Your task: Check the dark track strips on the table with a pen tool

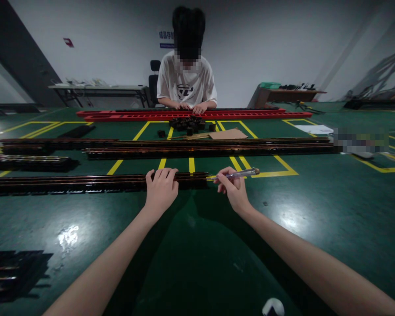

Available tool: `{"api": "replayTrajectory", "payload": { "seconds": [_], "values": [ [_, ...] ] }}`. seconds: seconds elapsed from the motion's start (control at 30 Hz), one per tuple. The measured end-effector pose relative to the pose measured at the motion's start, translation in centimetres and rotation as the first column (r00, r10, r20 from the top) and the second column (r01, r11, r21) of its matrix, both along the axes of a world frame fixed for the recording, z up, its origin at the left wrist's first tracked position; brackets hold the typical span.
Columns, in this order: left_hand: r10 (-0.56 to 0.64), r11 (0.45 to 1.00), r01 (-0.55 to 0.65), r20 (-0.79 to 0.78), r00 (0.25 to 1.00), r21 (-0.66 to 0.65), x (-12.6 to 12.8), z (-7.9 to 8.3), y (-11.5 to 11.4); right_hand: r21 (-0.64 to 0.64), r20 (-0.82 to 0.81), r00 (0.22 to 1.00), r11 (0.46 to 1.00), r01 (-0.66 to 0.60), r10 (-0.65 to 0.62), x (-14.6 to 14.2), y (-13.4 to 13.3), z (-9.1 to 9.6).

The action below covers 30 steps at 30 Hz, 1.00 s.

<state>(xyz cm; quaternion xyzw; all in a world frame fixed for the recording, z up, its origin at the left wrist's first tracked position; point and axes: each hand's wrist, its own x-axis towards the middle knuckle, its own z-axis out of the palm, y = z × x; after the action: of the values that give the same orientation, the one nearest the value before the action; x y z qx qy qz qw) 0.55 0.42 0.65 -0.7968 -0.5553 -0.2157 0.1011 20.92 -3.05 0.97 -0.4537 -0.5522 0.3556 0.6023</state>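
1. Left hand (161, 188) lies across a long dark bar (112, 182), fingers half bent over its far edge; I cannot tell how firmly it grips;
2. Right hand (233, 188) is closed around a screwdriver (242, 174); its tip is at the bar's right end;
3. The bar lies on the green table (102, 228); more dark bars (210, 149) lie beyond
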Motion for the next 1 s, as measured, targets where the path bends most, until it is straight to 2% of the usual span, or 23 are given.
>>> {"api": "replayTrajectory", "payload": {
  "seconds": [0.17, 0.3, 0.43, 0.57, 0.7, 0.83, 1.0],
  "values": [
    [0.044, 0.999, -0.044, 0.012, 0.999, 0.022, -0.1, -0.3, 0.2, 0.117, 0.039, 0.989, 0.984, 0.136, -0.142, -0.1, 0.1, 0.0],
    [0.037, 0.999, -0.038, 0.014, 0.999, 0.028, -0.1, -0.4, 0.2, 0.189, 0.070, 0.977, 0.964, 0.187, -0.203, 0.1, 0.4, 0.0],
    [0.020, 0.999, -0.021, 0.023, 1.000, 0.028, -0.1, -0.5, 0.2, 0.255, 0.235, 0.934, 0.944, 0.207, -0.268, 0.0, 0.6, -0.1],
    [0.007, 1.000, -0.009, 0.038, 0.999, 0.029, 0.0, -0.5, 0.1, 0.353, 0.489, 0.804, 0.919, 0.173, -0.339, -0.6, 1.0, -0.2],
    [0.007, 0.999, -0.008, 0.055, 0.998, 0.032, 0.1, -0.5, 0.1, 0.447, 0.702, 0.615, 0.895, 0.011, -0.359, -1.1, 1.7, -0.4],
    [0.004, 1.000, -0.006, 0.061, 0.998, 0.019, 0.1, -0.3, 0.0, 0.416, 0.842, 0.414, 0.904, -0.094, -0.345, -1.6, 2.3, -0.6],
    [-0.011, 1.000, 0.011, 0.052, 0.999, 0.007, 0.2, -0.3, 0.1, 0.325, 0.903, 0.314, 0.944, -0.053, -0.293, -2.0, 2.6, -0.8]
  ]
}}
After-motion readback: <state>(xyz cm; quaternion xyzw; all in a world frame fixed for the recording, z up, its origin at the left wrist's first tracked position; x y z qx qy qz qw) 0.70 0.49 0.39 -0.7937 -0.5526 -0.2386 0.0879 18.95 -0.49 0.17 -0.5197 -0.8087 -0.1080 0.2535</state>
